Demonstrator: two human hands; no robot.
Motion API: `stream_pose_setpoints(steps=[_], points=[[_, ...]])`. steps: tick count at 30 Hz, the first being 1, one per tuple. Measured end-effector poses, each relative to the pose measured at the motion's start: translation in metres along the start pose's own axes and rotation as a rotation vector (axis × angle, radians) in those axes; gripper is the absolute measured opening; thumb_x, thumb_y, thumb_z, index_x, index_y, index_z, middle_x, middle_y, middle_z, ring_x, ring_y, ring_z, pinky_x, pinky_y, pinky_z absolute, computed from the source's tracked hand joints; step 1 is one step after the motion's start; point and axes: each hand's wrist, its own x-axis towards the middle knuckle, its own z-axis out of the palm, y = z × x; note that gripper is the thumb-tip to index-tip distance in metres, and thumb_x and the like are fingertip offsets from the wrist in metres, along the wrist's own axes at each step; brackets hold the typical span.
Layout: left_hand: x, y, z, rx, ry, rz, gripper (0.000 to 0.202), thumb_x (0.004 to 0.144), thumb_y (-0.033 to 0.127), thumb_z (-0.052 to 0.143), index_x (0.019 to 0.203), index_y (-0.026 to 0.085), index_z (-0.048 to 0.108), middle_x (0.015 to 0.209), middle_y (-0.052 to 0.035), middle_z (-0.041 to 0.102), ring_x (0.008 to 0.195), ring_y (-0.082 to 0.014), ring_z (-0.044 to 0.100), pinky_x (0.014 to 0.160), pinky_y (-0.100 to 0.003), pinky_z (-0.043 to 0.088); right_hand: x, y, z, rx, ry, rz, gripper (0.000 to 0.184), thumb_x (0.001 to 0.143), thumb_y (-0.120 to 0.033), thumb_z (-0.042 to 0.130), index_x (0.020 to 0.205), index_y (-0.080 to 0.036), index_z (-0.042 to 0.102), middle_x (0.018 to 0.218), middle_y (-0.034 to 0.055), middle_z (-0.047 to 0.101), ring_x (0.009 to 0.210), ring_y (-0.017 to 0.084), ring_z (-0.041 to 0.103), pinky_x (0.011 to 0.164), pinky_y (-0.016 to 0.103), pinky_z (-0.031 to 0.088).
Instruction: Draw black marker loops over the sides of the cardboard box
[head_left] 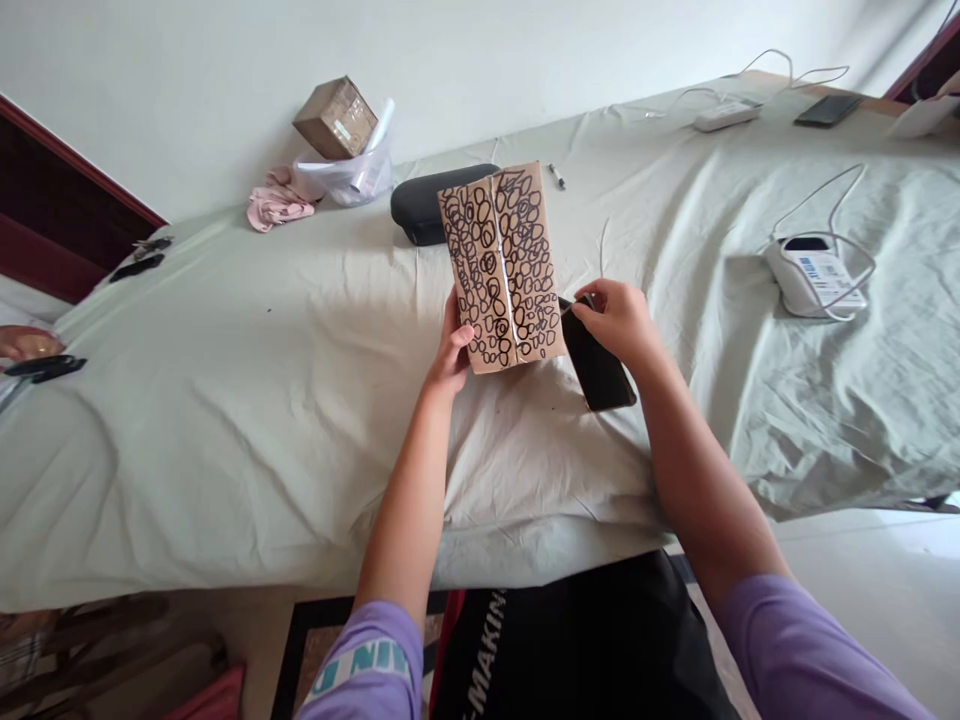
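Note:
My left hand (451, 350) grips the lower left side of a cardboard box (499, 265). Its face toward me is covered in black hand-drawn loops, and a pale seam runs down its middle. The box is tilted up over the cloth-covered table. At the right side of the box, my right hand (616, 315) has thumb and forefinger pinched together. Something thin and pale shows at those fingertips, too small to name. Below that hand lies a black smartphone (598, 365), partly hidden by the hand and the box.
Behind the box sits a black case (416, 205); a marker (556, 177) lies nearby. Back left are a plastic bag (352, 175), a brown carton (336, 118) and pink cloth (279, 198). A white device with a cable (817, 275) stands right. Another person's hand (30, 343) is far left.

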Motion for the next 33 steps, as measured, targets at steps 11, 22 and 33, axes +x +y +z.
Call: stream_pose_setpoints(steps=[11,22,33], points=[[0.001,0.0,-0.002,-0.018,0.004,0.006,0.1,0.067,0.071,0.086,0.154,0.035,0.056,0.169,-0.0086,0.054,0.163,-0.0412,0.042,0.131,-0.055,0.041,-0.016,-0.022,0.017,0.467,0.113,-0.14,0.06,0.091,-0.059,0.064,0.144,-0.032,0.059,0.122,0.0111,0.068,0.123,0.04,0.065,0.1,0.059,0.061],[0.0,-0.002,-0.005,-0.05,-0.007,0.009,0.097,0.07,0.066,0.087,0.155,0.034,0.054,0.172,-0.0082,0.05,0.165,-0.0391,0.039,0.133,-0.052,0.039,0.006,0.002,-0.004,1.083,-0.314,0.364,0.067,0.077,-0.088,0.064,0.112,-0.031,0.063,0.079,0.0034,0.066,0.078,0.03,0.069,0.075,0.052,0.063],[0.003,-0.01,-0.007,-0.11,-0.048,-0.019,0.095,0.07,0.06,0.09,0.155,0.037,0.054,0.166,-0.007,0.057,0.159,-0.0412,0.048,0.129,-0.057,0.042,-0.088,-0.082,-0.051,1.508,-0.216,0.062,0.057,0.09,-0.08,0.062,0.129,-0.039,0.072,0.127,0.0097,0.075,0.101,0.032,0.063,0.072,0.048,0.054]])
